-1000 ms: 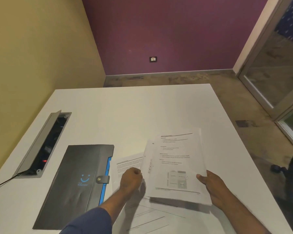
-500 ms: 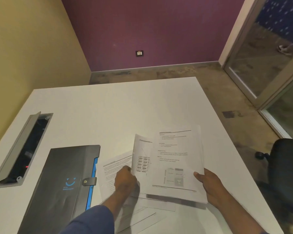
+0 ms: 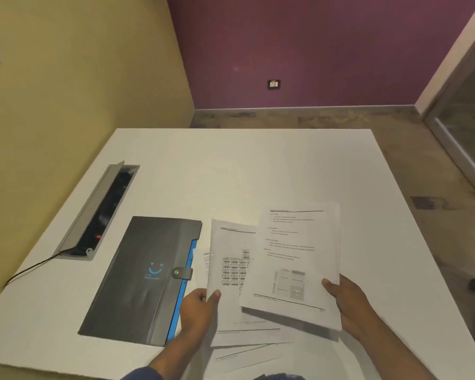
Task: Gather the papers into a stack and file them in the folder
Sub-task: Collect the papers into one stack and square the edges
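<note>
Head view, looking down at a white table (image 3: 258, 171): the gathering step is under way, judging by how the sheets lie. The right hand (image 3: 348, 303), at lower right of the frame, grasps a thin stack of papers (image 3: 294, 259) by its near right edge, thumb on top, the stack raised a little off the table. The left hand (image 3: 200, 308), at lower centre, pinches the near left corner of a single sheet (image 3: 231, 259) printed with a grid of small boxes; that sheet tucks partly under the stack. More loose sheets (image 3: 247, 341) lie flat beneath both hands, near the bottom edge. The dark grey folder (image 3: 143, 272) lies flat at left centre, just beside the papers, its snap tab (image 3: 182, 273) apparently fastened and a blue edge showing along its right side.

Next, I judge, the pinched sheet wants sliding square with the stack, then the remaining flat sheets collecting, before the folder's tab is undone.
</note>
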A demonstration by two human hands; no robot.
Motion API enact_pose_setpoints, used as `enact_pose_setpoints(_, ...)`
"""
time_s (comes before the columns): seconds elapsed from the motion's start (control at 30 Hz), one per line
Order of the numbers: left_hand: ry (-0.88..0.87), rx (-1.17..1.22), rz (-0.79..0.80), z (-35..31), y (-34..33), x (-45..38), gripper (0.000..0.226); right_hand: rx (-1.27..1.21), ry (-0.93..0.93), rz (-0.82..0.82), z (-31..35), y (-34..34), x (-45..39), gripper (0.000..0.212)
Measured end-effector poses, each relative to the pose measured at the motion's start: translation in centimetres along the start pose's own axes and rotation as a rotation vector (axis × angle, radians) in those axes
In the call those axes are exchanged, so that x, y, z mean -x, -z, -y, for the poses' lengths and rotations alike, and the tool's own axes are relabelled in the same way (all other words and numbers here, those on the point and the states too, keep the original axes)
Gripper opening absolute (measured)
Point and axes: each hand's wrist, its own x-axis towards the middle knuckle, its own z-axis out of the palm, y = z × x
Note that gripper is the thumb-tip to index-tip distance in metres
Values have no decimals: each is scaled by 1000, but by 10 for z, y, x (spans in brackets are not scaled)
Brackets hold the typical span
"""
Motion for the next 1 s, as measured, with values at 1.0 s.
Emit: enact_pose_setpoints(1.0, 18, 262, 313, -45, 27, -26, 31, -44, -5, 149, 16, -34, 29, 25)
